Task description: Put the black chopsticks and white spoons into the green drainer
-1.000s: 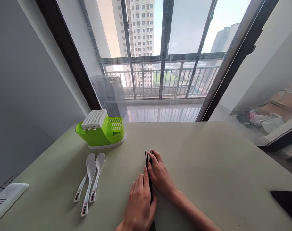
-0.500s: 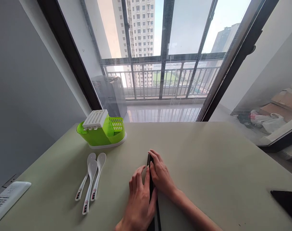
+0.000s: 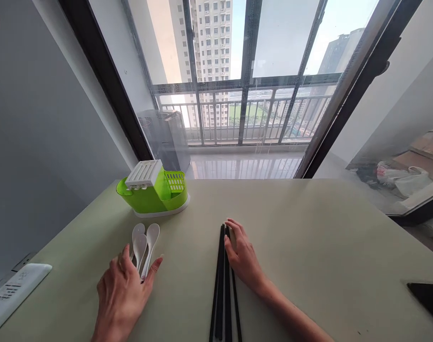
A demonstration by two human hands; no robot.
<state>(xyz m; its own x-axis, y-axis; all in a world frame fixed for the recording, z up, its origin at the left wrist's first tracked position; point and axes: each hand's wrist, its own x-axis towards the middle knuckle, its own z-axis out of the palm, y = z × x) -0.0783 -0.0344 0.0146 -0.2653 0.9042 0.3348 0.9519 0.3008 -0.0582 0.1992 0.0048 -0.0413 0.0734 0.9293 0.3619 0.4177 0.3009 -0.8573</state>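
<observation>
White spoons (image 3: 139, 244) project between the left hand's (image 3: 121, 294) spread thumb and fingers, apparently bracketed against scattering; black chopsticks (image 3: 220, 294) lie beneath the right hand's (image 3: 244, 254) loosely curved fingertips, presumably steadied.

Your L hand (image 3: 120, 289) is palm-down, fingers bent fwd, thumb spread wide to the R. Your R hand (image 3: 244, 259) is lightly curled, thumb apart from index, R forearm (image 3: 291, 311) angled in from lower R.
</observation>
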